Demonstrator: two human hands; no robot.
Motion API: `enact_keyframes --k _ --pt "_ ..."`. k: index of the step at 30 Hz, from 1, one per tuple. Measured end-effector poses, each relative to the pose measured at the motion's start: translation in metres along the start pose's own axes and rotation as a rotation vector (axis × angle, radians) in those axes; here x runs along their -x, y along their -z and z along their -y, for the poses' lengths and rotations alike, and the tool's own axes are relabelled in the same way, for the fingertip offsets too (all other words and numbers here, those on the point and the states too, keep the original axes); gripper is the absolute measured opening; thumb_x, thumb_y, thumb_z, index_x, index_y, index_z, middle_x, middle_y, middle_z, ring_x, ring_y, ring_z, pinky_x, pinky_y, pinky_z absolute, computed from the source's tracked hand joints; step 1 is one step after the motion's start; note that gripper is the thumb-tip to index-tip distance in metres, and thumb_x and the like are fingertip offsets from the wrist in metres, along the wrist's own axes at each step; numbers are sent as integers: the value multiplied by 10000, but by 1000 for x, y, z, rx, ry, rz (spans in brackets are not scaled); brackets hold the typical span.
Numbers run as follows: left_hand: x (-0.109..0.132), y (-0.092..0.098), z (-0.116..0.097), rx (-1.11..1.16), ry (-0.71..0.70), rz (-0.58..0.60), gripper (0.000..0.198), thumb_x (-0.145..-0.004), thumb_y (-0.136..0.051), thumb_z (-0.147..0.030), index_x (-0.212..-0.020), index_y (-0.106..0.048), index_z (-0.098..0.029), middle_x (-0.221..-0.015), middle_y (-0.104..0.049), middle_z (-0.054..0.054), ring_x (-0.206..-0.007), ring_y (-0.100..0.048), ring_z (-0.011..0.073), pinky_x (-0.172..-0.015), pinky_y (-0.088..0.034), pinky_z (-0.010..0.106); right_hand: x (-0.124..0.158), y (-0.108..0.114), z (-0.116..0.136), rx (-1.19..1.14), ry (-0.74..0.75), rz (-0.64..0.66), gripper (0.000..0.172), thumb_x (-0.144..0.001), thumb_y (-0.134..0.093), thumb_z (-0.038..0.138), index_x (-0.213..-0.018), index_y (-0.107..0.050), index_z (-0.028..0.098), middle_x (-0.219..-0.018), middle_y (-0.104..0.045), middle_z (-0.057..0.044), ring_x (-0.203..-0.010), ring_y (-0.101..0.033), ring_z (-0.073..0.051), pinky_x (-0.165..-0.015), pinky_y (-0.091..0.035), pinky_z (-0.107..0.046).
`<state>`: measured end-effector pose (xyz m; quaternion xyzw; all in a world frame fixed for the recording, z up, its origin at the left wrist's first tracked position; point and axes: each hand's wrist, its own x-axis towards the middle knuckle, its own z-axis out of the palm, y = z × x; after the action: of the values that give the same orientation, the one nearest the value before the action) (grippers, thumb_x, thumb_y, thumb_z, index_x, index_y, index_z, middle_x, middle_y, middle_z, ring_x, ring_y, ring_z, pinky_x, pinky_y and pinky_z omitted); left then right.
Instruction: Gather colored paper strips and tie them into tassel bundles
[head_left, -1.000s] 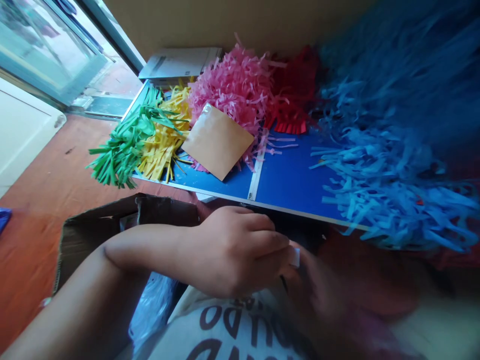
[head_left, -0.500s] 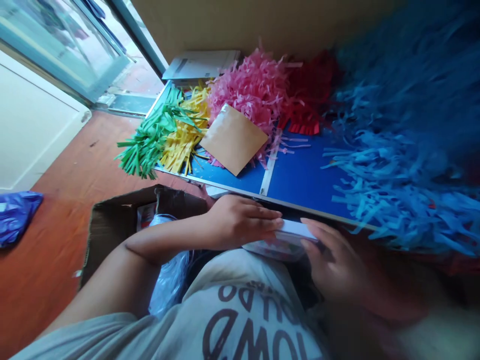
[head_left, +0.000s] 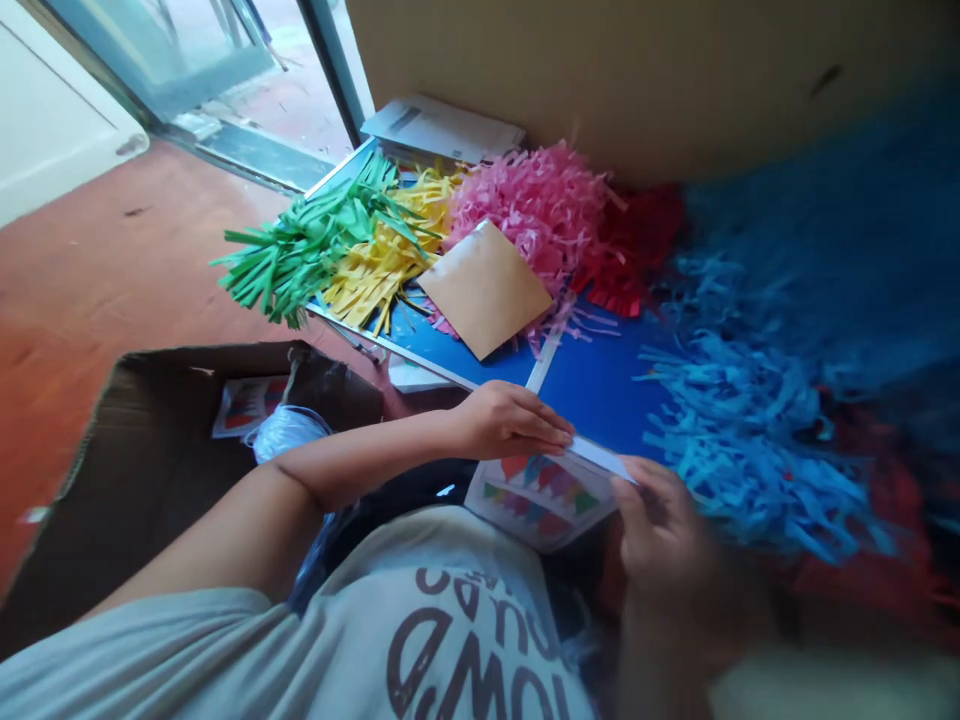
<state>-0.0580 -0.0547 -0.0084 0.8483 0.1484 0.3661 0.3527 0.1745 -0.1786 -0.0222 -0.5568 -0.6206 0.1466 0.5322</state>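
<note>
Both my hands hold a flat white packet [head_left: 544,500] printed with rows of coloured triangles, low in front of my chest. My left hand [head_left: 514,422] grips its upper edge, and my right hand [head_left: 660,530] pinches its right corner. Just beyond lies a blue board [head_left: 600,395] with a white strip across it. Heaped on the board are fringes of cut paper: green [head_left: 296,262], yellow [head_left: 375,282], pink [head_left: 532,205], red [head_left: 637,250] and light blue [head_left: 750,450]. A kraft envelope [head_left: 486,288] rests on the pink and yellow strips.
An open cardboard box [head_left: 150,470] sits at my left, holding a printed card [head_left: 247,405] and a coil of white plastic [head_left: 289,432]. White papers [head_left: 442,128] lie past the board against a tan wall [head_left: 637,80]. Red-brown floor [head_left: 112,260] and a glass door [head_left: 157,40] lie to the left.
The packet has tilted so its printed face now shows, and my hands are further apart on it. My view has swung, bringing more of the box's contents into sight.
</note>
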Motion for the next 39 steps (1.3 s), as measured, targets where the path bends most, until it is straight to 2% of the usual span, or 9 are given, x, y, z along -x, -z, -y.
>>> enact_keyframes --k 3,6,8,10,16,21,28,34,39 --pt "1 -3 -3 29 -37 -21 129 -884 -718 -259 -931 -803 -175 -1009 -793 93 -931 -762 145 -858 -583 181 -28 11 -7 -176 -138 130 209 -899 -647 396 -924 -736 209 -974 -744 -87 -892 -714 -240 -741 -573 -378" --pt "7 -3 -12 7 -30 -52 127 -889 -709 -270 -908 -804 -188 -1002 -796 76 -925 -761 137 -840 -576 165 -83 -6 -22 -161 -352 128 352 -839 -676 519 -950 -746 193 -948 -752 -101 -787 -719 -239 -607 -538 -327" --pt "12 -1 -18 -33 -13 -78 134 -898 -700 -285 -914 -800 -197 -1009 -796 67 -916 -759 128 -833 -570 157 -125 -39 -31 -27 -364 144 336 -786 -722 497 -914 -751 188 -869 -753 -84 -755 -711 -232 -619 -537 -324" --pt "16 2 -22 -69 -4 -93 138 -902 -695 -301 -913 -794 -206 -1012 -795 59 -911 -755 123 -844 -563 159 -167 -85 -36 59 -202 238 307 -779 -706 465 -894 -758 185 -831 -752 -73 -765 -702 -229 -717 -554 -358" --pt "23 7 -26 -21 -10 -95 78 -862 -732 -261 -844 -767 -193 -954 -796 41 -858 -749 104 -835 -562 154 -270 -224 -23 255 264 586 330 -844 -591 284 -1112 -732 152 -1131 -732 -123 -1017 -671 -241 -963 -511 -385" --pt "32 8 -26 -16 2 -136 131 -894 -679 -293 -828 -748 -204 -964 -798 23 -828 -744 104 -858 -569 169 -331 -285 -13 594 351 845 386 -864 -575 239 -1222 -713 193 -1284 -684 -104 -1186 -597 -279 -1063 -430 -430" --pt "33 10 -24 -54 -3 -99 165 -898 -661 -322 -800 -726 -206 -982 -795 -5 -828 -732 99 -860 -560 169 -347 -284 -16 655 320 943 203 -732 -702 216 -906 -806 233 -1050 -760 -65 -1086 -628 -296 -1009 -437 -425" --pt "28 0 -29 -26 -39 -96 136 -888 -684 -305 -809 -730 -205 -976 -796 5 -822 -735 98 -848 -562 179 -330 -254 -29 561 160 786 282 -861 -587 276 -1074 -739 171 -1103 -737 -98 -1000 -662 -218 -945 -479 -350" --pt "27 -9 -41 -36 -73 6 121 -873 -710 -324 -827 -726 -214 -987 -793 -3 -859 -745 101 -856 -567 178 -310 -267 -33 413 -46 718 286 -756 -713 282 -968 -738 91 -950 -754 -143 -862 -695 -232 -826 -533 -345"
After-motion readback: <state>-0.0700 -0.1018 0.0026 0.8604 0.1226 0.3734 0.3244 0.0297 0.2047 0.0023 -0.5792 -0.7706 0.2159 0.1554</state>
